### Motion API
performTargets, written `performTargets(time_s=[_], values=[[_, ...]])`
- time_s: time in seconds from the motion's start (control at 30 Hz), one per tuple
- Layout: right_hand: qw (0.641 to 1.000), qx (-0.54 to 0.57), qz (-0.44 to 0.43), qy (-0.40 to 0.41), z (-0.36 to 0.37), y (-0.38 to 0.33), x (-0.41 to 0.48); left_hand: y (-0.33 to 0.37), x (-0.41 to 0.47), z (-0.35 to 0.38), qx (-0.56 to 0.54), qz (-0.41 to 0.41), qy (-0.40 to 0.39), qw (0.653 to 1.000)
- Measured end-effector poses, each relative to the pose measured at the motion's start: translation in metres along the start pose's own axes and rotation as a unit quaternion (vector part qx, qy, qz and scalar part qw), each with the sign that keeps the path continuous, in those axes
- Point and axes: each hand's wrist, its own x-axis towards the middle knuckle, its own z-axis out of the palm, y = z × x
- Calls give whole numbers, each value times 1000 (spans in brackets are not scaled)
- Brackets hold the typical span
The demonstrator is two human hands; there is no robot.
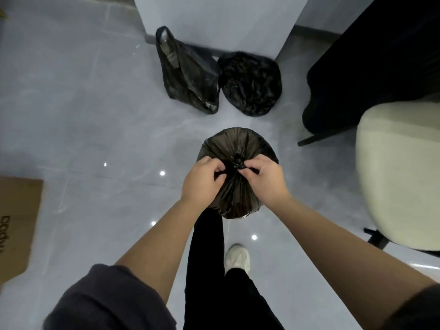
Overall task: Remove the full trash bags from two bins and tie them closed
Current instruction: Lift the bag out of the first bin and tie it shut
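A full black trash bag (234,144) stands on the grey tiled floor in front of my legs, its top gathered into a knot (238,161). My left hand (202,179) pinches the bag's plastic just left of the knot. My right hand (264,177) pinches it just right of the knot. Farther back, against a white pillar, lie two more black bags: a flat, slack one (188,72) on the left and a round bin lined with crumpled black plastic (251,82) on the right.
A cream upholstered chair (400,175) stands at the right, with a dark piece of furniture (371,67) behind it. A cardboard box (16,222) lies at the left edge. The white pillar (214,20) rises at the back. My white shoe (238,257) is below the bag.
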Motion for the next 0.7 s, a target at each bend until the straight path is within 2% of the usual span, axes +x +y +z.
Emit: performTargets(time_s=[0.4,0.7], values=[[995,2,90,45,19,52,233,-30,250,36,27,-8,-41,999],[992,15,94,77,0,61,382,-17,396,38,25,-18,-6,1000]])
